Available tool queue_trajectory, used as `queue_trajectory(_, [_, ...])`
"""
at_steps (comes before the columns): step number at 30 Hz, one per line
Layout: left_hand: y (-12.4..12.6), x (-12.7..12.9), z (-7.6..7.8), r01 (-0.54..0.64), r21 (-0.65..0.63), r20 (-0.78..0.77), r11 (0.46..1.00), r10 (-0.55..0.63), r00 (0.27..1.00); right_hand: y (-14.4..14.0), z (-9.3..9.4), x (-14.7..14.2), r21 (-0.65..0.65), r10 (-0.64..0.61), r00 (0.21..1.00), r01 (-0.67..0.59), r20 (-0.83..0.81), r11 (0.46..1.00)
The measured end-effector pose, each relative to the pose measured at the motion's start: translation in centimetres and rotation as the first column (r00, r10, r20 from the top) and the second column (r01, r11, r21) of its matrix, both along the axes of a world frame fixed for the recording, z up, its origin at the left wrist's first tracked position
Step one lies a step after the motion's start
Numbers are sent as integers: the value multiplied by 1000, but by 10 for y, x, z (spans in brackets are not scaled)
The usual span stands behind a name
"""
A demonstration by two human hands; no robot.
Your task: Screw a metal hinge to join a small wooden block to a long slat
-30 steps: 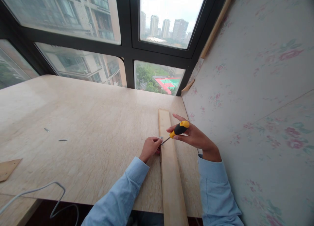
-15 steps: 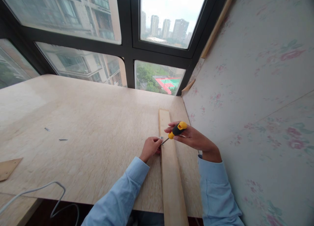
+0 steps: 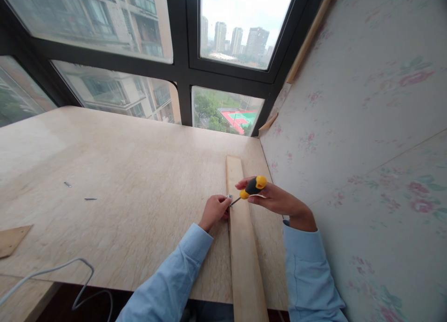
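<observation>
1. A small metal fitting (image 3: 229, 197) sits at the left edge of a long pale wooden strip (image 3: 240, 238), roughly a third of the way down from the strip's far end; it is too small to tell whether it is a screw alone or a screw with a bracket.
2. The screwdriver (image 3: 248, 189), with a yellow and black handle, slants down to the left so that its thin shaft tip meets the fitting.
3. The right hand (image 3: 275, 198) grips the handle; its fingers (image 3: 244, 184) are curled closed around it, thumb side uppermost.
4. The left hand (image 3: 213, 211) rests on the surface (image 3: 122, 182) just beside the strip, its fingers pinched narrow against the fitting at the strip's edge.
5. The strip lies lengthwise on the surface near the floral wallpapered wall (image 3: 366, 126), its near end reaching past the surface's front edge.
6. Both arms wear light blue sleeves (image 3: 174, 275).
7. Well apart on the left lie two small dark screws (image 3: 90, 199), a thin board piece (image 3: 12, 238) and a white cable (image 3: 52, 270).
8. Dark-framed windows (image 3: 181, 56) stand behind the surface.
</observation>
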State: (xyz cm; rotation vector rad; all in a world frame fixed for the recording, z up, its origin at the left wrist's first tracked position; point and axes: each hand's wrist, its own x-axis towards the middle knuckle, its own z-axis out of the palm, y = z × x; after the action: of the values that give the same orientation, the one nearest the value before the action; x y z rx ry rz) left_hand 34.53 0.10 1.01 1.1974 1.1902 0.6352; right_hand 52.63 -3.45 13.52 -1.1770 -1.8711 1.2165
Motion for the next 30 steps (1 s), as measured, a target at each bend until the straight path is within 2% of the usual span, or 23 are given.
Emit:
queue_trajectory(2, [0,0,-1,1,0,-4,1000,-1,1000,0,1,1,-23,34,999,-35,-18,999])
queue_trajectory(4, [1,0,-2,3,4,-9,1000,-3,1000,1,1,-1,-8,7,1000,-7,-8,1000])
queue_trajectory(7, [1,0,-3,10,18,-23,1000,-10,1000,3,0,-6,53,-126,991,124,42,991])
queue_trajectory(10, [0,0,-3,10,16,-13,1000,-10,1000,5,-1,-10,148,-285,948,264,144,953])
queue_trajectory(13, [0,0,-3,9,13,6,1000,-9,1000,5,0,-9,235,-347,910,294,227,926])
queue_trajectory(16, [0,0,-2,8,14,1,1000,-8,1000,5,-1,-6,244,-310,919,251,243,937])
queue_trajectory(19, [0,0,-2,3,2,-2,1000,-3,1000,3,-4,-1,140,-232,964,214,130,967])
queue_trajectory(22, [0,0,-3,-3,5,2,1000,3,1000,1,-6,2,-2,-53,997,53,-54,999])
queue_trajectory(24, [0,0,-3,-2,9,-1,1000,2,1000,1,-6,1,-52,29,992,-35,-125,998])
queue_trajectory(27, [1,0,-3,-2,4,-3,1000,2,1000,3,-3,-4,-25,-3,993,0,-114,1000])
queue_trajectory(30, [1,0,-3,-9,-8,0,1000,9,1000,5,1,-11,99,-151,989,151,-9,984])
